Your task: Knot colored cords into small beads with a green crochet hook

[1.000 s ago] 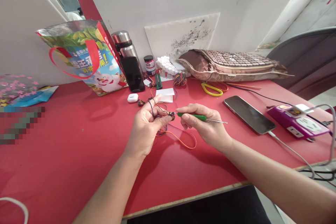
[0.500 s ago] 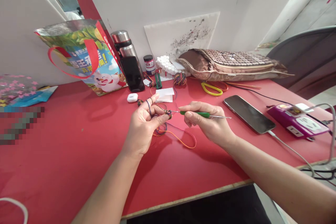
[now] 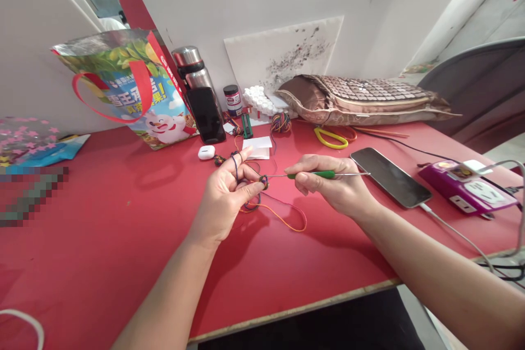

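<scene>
My left hand (image 3: pixel 225 191) pinches a small dark multicoloured piece of crochet (image 3: pixel 264 181) between thumb and fingers. Dark blue yarn (image 3: pixel 234 159) loops round its raised finger. In my right hand (image 3: pixel 324 180) is a crochet hook with a green grip (image 3: pixel 315 174), held like a pencil. The hook's thin front shaft reaches left to the crochet piece; its other metal end sticks out to the right past the hand. Whether the tip sits inside a stitch is too small to tell. An orange-to-pink strand (image 3: pixel 287 224) curves over the table below the hands.
Behind the hands are a folded white paper (image 3: pixel 257 147), a yarn ball (image 3: pixel 281 122), a white earbud case (image 3: pixel 206 152) and yellow-handled scissors (image 3: pixel 331 139). To the right lie a charging phone (image 3: pixel 390 177) and a purple power strip (image 3: pixel 470 188). A colourful bag (image 3: pixel 135 87) stands left.
My right hand has shifted slightly right with the hook, so more of its front shaft shows between the hand and the crochet piece. My left hand stays nearly in place.
</scene>
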The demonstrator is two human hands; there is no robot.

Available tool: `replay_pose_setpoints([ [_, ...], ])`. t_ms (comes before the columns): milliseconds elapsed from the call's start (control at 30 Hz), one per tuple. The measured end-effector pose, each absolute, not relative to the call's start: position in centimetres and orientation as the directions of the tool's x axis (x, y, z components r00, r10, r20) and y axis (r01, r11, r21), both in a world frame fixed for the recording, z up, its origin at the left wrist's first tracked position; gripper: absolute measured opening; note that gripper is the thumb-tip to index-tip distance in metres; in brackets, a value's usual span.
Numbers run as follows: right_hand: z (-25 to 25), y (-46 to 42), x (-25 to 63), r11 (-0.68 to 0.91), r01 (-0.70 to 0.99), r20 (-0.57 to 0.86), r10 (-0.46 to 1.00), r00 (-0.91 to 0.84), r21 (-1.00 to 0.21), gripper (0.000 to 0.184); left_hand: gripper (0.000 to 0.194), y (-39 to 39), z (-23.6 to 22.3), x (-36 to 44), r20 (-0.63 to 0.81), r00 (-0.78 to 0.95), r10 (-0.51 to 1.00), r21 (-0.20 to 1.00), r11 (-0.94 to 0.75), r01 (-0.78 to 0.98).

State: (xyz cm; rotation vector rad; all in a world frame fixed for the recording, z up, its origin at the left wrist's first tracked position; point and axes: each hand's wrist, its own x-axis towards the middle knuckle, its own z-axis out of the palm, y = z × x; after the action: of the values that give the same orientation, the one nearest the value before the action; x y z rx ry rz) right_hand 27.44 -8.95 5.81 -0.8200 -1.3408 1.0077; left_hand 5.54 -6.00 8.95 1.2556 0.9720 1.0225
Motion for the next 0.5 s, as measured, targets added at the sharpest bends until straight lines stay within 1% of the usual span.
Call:
replay_pose_setpoints([
  [133, 6.01, -9.04, 27.55, 0.397, -0.053, 0.4, 0.915, -0.051, -0.916, 0.022, 0.04, -6.09, 9.04, 5.64, -0.017, 0.259, 0.966, 0.998, 0.03, -0.046],
  [233, 6.19, -9.11, 27.71, 0.396, -0.008, 0.395, 0.916, -0.063, -0.918, 0.025, 0.039, -6.15, 9.18, 5.73, -0.017, 0.258, 0.966, 0.999, 0.026, -0.032],
  [400, 6.35, -9.08, 27.91, 0.394, -0.009, 0.393, 0.917, -0.07, -0.919, 0.025, 0.03, -6.11, 9.14, 5.64, -0.006, 0.275, 0.961, 1.0, 0.002, 0.013],
  [500, 6.42, -9.06, 27.94, 0.382, -0.002, 0.382, 0.922, -0.068, -0.924, 0.029, 0.032, -6.08, 9.03, 5.57, 0.007, 0.275, 0.961, 1.0, -0.014, 0.025],
])
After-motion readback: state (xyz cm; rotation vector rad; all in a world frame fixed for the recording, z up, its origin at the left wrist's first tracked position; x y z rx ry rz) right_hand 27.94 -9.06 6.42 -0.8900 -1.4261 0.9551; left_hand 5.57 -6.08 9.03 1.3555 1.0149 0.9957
